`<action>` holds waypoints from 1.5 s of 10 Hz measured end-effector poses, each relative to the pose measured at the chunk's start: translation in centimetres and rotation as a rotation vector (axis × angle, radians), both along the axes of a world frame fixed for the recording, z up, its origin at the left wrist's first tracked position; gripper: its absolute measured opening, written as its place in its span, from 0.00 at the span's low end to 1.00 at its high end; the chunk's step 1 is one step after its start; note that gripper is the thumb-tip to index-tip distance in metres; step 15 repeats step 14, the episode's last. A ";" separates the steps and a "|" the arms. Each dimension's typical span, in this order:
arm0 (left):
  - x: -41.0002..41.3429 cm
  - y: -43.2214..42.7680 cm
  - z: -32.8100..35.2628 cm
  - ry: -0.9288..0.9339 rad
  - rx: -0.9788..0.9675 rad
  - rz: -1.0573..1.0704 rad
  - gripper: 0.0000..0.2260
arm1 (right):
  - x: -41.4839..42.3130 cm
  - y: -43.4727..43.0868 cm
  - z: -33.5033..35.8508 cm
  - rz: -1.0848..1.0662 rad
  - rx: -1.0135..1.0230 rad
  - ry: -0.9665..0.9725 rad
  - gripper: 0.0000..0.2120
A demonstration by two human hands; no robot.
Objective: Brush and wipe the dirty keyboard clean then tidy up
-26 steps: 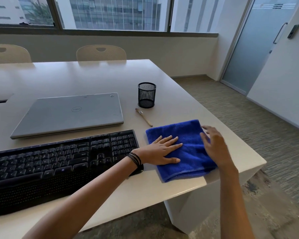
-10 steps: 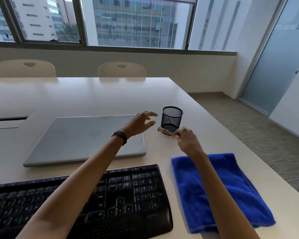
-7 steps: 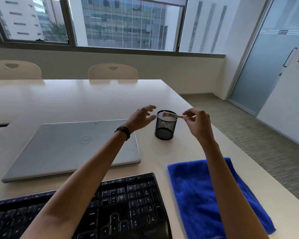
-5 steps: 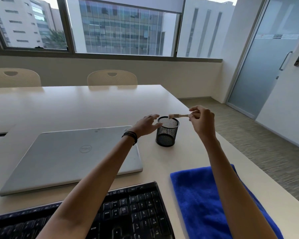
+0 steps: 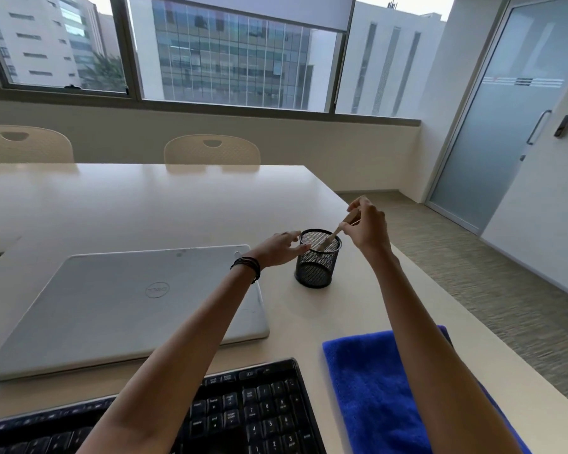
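My right hand (image 5: 368, 226) pinches a small wooden brush (image 5: 333, 236) by its upper end. The brush is tilted, and its lower end dips into the black mesh pen cup (image 5: 317, 262) on the table. My left hand (image 5: 281, 248) touches the cup's left rim with relaxed fingers. The black keyboard (image 5: 243, 414) lies at the near edge, partly under my left forearm. A folded blue cloth (image 5: 377, 388) lies flat to the right of the keyboard, partly covered by my right forearm.
A closed silver laptop (image 5: 122, 306) lies left of the cup. The beige table (image 5: 145, 208) ends at its right edge just past the cloth, with carpet below. Two chairs (image 5: 212, 150) stand at the far side. A frosted glass door (image 5: 512, 109) is at the right.
Both hands left the blue cloth. My right hand picked the brush up off the table, carried it over the cup and tipped it down into the opening. My left hand reached the cup's rim.
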State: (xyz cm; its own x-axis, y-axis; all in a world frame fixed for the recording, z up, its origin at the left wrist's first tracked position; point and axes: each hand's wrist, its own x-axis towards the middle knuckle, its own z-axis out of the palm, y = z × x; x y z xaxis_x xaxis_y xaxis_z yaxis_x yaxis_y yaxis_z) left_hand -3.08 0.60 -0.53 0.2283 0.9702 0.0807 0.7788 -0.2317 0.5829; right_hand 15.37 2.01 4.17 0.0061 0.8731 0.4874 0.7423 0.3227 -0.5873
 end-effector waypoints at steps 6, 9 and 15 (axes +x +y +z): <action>0.6 -0.9 0.0 0.162 0.098 0.090 0.21 | -2.5 1.6 -2.6 0.000 -0.082 -0.123 0.09; 0.6 -2.2 0.3 0.194 0.102 0.078 0.22 | -2.2 1.8 -2.7 -0.039 -0.128 -0.187 0.13; 1.0 -6.3 1.2 0.188 0.028 0.053 0.20 | -0.9 -0.7 -5.3 0.090 -0.218 -0.124 0.14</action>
